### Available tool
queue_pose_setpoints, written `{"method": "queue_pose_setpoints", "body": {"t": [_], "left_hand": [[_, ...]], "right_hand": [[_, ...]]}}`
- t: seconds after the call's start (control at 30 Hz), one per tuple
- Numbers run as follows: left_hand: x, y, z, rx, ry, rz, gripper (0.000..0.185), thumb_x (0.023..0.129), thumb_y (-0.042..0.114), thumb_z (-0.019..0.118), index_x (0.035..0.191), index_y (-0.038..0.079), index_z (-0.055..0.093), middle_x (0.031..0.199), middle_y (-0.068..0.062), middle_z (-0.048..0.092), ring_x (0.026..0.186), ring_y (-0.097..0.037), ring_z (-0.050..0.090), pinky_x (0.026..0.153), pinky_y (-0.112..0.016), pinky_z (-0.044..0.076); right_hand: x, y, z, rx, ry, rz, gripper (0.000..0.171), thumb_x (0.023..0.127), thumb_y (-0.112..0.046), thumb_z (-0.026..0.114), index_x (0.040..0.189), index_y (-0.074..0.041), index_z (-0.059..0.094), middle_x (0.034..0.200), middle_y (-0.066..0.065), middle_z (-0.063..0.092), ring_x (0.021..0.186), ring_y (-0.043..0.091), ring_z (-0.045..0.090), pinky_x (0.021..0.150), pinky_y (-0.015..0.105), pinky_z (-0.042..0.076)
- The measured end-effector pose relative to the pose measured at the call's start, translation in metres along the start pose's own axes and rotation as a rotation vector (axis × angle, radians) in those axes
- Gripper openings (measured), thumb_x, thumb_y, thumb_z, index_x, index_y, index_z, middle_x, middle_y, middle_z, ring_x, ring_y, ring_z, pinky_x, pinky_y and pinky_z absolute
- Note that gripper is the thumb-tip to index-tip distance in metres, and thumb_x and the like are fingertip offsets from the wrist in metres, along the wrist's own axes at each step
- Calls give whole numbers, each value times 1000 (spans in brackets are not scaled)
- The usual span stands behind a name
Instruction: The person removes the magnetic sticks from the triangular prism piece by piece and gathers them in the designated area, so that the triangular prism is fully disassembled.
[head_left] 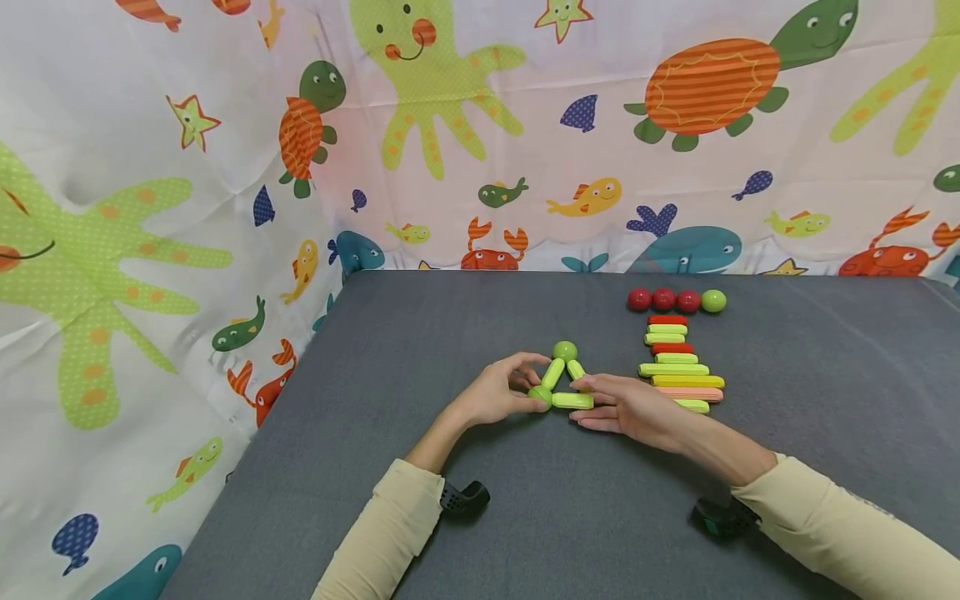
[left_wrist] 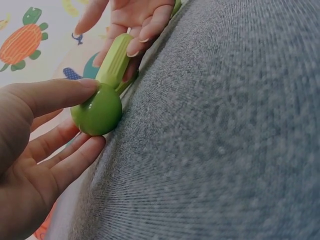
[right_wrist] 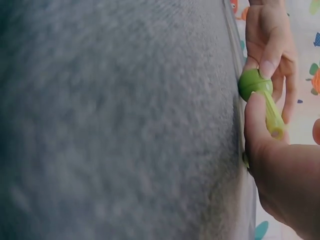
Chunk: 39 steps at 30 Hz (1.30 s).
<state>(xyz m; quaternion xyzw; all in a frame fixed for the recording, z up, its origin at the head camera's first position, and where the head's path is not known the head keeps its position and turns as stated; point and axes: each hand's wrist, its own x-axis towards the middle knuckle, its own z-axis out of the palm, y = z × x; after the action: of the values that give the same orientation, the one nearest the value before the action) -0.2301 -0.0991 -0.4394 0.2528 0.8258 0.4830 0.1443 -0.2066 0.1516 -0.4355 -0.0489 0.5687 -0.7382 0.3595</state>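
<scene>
On the grey table (head_left: 465, 333) lies a triangle of green sticks with a green ball (head_left: 565, 351) at its far corner. My left hand (head_left: 525, 388) pinches the near-left green ball (head_left: 539, 397) (left_wrist: 100, 112), thumb (left_wrist: 55, 95) on one side and fingers on the other. My right hand (head_left: 597, 400) pinches the right end of the near green stick (head_left: 572, 401) (left_wrist: 114, 60) (right_wrist: 272, 117), which runs into that ball (right_wrist: 255, 82). The other two sticks (head_left: 553, 373) lean in toward the far ball. The triangle's near-right corner is hidden by my right fingers.
Just right of the triangle lies a stack of green, red, yellow and orange sticks (head_left: 678, 364). Behind it is a row of three red balls and one green ball (head_left: 675, 300). A sea-animal curtain (head_left: 187, 208) hangs behind the table and along its left edge.
</scene>
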Motion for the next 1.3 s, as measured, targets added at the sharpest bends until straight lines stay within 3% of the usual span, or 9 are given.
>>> {"method": "queue_pose_setpoints", "body": {"t": [0.37, 0.8, 1.03, 1.3], "left_hand": [[1, -1, 0, 19, -1, -1, 57, 84, 13, 75, 135, 10, 51, 100, 2, 59, 100, -14, 60, 78, -27, 50], [0, 0, 0, -1, -8, -2, 54, 83, 11, 75, 133, 9, 53, 101, -2, 59, 99, -15, 61, 79, -27, 50], [0, 0, 0, -18, -20, 6, 55, 84, 7, 74, 134, 5, 51, 106, -11, 59, 103, -25, 60, 79, -27, 50], [-13, 30, -5, -29, -39, 14, 51, 84, 0, 71, 131, -5, 50, 106, -21, 58, 103, -34, 59, 79, -26, 50]], "right_hand": [[3, 2, 4, 138, -35, -29, 54, 101, -16, 48, 144, 7, 23, 123, 13, 51, 110, 24, 60, 99, 38, 40], [3, 5, 2, 92, -77, -55, 46, 100, -7, 48, 140, 6, 27, 121, 14, 49, 110, 23, 59, 100, 37, 40], [2, 6, 0, 81, -73, -51, 46, 100, -8, 49, 139, 5, 28, 121, 15, 50, 110, 23, 60, 100, 37, 40], [2, 7, -1, 77, -77, -51, 45, 101, -8, 48, 139, 4, 30, 122, 15, 49, 110, 24, 60, 99, 37, 41]]}}
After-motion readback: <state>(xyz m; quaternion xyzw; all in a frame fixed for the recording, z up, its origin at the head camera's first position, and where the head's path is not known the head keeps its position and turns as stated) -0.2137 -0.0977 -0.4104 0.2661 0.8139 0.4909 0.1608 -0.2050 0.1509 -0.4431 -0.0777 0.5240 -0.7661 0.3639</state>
